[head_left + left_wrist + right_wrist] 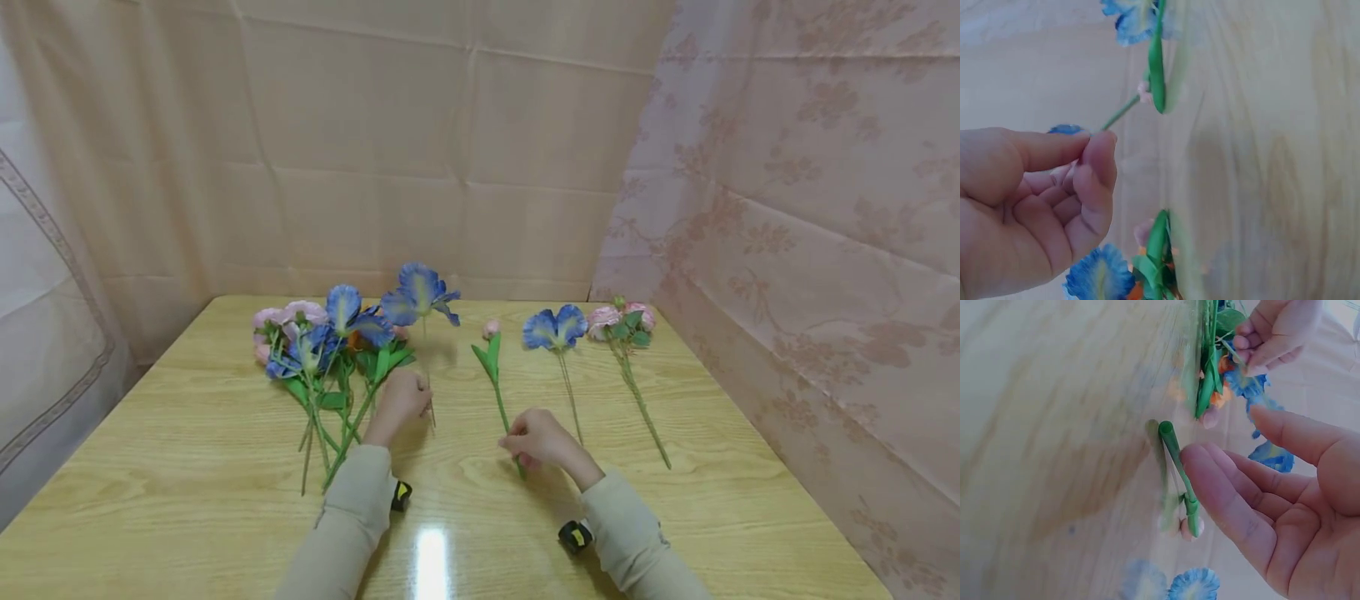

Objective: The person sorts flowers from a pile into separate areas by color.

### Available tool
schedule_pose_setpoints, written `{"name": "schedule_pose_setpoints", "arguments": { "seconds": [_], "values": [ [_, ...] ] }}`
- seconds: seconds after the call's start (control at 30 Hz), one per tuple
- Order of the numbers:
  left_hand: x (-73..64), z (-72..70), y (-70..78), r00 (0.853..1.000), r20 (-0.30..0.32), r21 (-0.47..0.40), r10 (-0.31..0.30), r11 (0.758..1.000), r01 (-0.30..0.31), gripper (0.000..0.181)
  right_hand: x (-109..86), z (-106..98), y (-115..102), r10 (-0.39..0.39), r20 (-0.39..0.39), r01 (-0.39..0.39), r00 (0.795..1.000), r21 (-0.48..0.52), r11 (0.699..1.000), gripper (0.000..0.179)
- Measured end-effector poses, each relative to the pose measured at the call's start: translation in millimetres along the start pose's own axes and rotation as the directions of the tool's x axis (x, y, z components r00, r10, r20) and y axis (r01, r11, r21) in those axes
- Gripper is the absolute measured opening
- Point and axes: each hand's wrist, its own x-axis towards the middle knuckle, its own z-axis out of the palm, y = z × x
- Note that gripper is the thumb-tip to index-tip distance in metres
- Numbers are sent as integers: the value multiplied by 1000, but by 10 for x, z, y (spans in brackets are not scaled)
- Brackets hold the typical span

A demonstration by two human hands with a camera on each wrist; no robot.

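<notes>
Between thumb and forefinger, my left hand [402, 402] pinches the thin stem of a blue artificial iris [418, 293], raised upright over the table. In the left wrist view the left hand [1041, 206] hides most of that iris. My right hand [1272, 500] has its thumb and fingers apart, with fingertips beside the stem of a pink tulip [1172, 447]. This tulip lies on the table, its green leaves [489, 360] pointing away from me. Whether the right fingertips touch its stem, I cannot tell.
A pile of pink, blue and orange flowers [307, 350] lies to the left on the wooden table [195, 467]. Right of the tulip lie another blue iris [557, 329] and a pink flower spray [622, 323]. Curtains [450, 167] hang behind.
</notes>
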Motion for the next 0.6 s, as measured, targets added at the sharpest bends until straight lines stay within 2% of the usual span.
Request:
{"name": "schedule_pose_setpoints", "arguments": {
  "seconds": [0.07,0.13,0.3,0.43,0.6],
  "values": [
    [-84,-30,117,1000,0,-44,25,999,-25,28,1,2,-9,-4,-34,4,999,-6,1000,16],
    [-131,-26,173,999,10,-104,46,994,-45,23,5,8,-12,-3,-61,3,998,6,1000,15],
    [-174,7,286,995,97,-253,11,967,14,21,22,14,-19,-25,-117,30,993,39,999,14],
    [-218,37,374,987,160,-303,9,952,41,17,24,15,-42,-78,-153,86,985,45,995,15],
    [-283,62,459,980,194,-334,50,942,18,12,6,35,-82,-146,-153,165,977,120,979,19]
  ]
}}
